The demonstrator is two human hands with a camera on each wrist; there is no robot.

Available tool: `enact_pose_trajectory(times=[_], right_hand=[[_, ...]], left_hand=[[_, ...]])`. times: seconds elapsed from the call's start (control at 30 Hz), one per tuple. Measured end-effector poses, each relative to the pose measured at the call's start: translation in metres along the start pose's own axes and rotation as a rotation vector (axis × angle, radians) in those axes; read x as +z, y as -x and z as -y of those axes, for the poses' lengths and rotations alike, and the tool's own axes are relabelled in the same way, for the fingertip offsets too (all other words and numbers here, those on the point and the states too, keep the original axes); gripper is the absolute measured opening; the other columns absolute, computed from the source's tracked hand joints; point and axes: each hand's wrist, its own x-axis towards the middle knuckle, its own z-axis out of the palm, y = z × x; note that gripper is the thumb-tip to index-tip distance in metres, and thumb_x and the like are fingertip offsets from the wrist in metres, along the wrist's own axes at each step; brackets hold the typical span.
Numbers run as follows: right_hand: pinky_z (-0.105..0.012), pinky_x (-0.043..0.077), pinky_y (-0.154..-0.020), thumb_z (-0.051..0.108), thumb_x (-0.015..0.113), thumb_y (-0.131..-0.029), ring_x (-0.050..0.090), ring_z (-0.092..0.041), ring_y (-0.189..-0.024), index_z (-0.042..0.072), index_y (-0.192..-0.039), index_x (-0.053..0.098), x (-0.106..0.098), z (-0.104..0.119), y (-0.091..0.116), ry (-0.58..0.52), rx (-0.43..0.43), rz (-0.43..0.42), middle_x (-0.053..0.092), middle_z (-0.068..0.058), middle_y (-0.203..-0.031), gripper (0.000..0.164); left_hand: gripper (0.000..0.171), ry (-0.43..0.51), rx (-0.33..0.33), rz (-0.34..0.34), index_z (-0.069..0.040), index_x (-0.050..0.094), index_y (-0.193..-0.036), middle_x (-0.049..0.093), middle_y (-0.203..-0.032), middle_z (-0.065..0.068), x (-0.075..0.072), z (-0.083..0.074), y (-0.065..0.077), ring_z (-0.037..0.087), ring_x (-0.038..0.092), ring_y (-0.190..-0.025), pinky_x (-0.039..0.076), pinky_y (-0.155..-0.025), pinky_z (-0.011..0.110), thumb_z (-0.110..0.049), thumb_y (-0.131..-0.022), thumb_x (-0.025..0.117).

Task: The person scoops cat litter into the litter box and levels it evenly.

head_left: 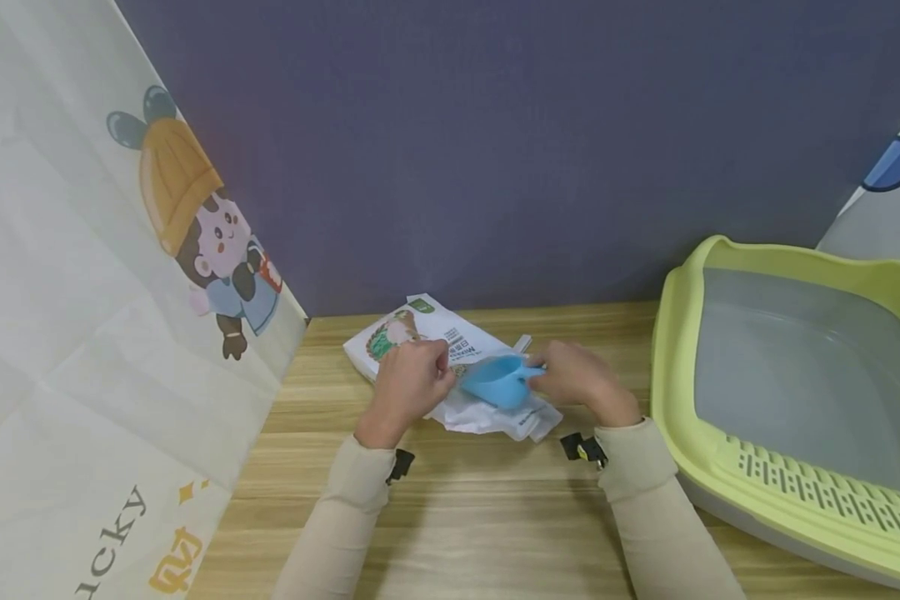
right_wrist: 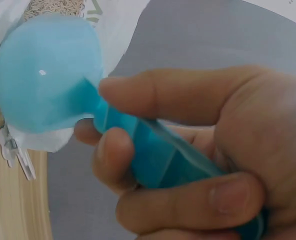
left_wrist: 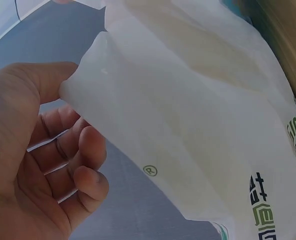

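A white printed bag (head_left: pixel 450 321) of cat litter lies on the wooden table. My left hand (head_left: pixel 411 383) pinches the edge of its opening between thumb and finger, and in the left wrist view the bag's film (left_wrist: pixel 153 110) stretches away from the thumb. My right hand (head_left: pixel 576 375) grips the handle of a light blue scoop (head_left: pixel 498 381), its bowl at the bag's mouth. Tan litter pellets (right_wrist: pixel 53 7) show inside the bag beyond the scoop in the right wrist view. Much of the bag's inside is hidden behind the bowl.
At the right stands a large litter box (head_left: pixel 678 350) with a yellow-green rim and grey inside. A small whitish clip-like piece (right_wrist: pixel 15 152) is beside the bag. A dark blue panel (head_left: pixel 480 150) rises behind the wooden table (head_left: pixel 487 508); a white printed sheet (head_left: pixel 52 275) borders the left.
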Motion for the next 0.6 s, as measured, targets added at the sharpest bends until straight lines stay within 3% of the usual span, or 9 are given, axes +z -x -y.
enact_pose_trajectory(times=[0.17, 0.43, 0.6], right_hand=[[-0.031, 0.042, -0.061, 0.02, 0.065, -0.092, 0.052, -0.017, -0.067, 0.009, -0.11, 0.07, 0.0042, 0.0021, -0.0039, 0.005, -0.015, -0.005, 0.066, -0.005, -0.092, 0.021], [-0.035, 0.045, -0.071, 0.014, 0.069, -0.088, 0.059, -0.021, -0.081, 0.007, -0.113, 0.075, 0.0051, 0.0067, -0.002, 0.031, -0.004, -0.064, 0.073, -0.01, -0.114, 0.027], [-0.031, 0.041, -0.067, 0.012, 0.068, -0.088, 0.054, -0.018, -0.073, 0.006, -0.118, 0.075, 0.005, 0.0096, -0.0007, 0.045, -0.013, -0.059, 0.072, -0.006, -0.107, 0.032]], left_hand=[[0.024, 0.009, -0.001, 0.007, -0.018, 0.052, -0.064, 0.048, -0.054, -0.007, 0.0, 0.0003, 0.0005, 0.01, 0.042, -0.048, 0.033, -0.045, 0.025, -0.006, -0.074, 0.07], [0.022, 0.014, -0.006, -0.011, -0.018, 0.054, -0.065, 0.048, -0.055, -0.007, 0.0, 0.0031, 0.0004, 0.009, 0.04, -0.047, 0.032, -0.044, 0.024, -0.006, -0.074, 0.069], [0.022, 0.018, -0.006, -0.014, -0.017, 0.053, -0.065, 0.048, -0.054, -0.007, -0.0009, 0.0039, 0.0004, 0.011, 0.041, -0.048, 0.032, -0.045, 0.025, -0.007, -0.075, 0.07]])
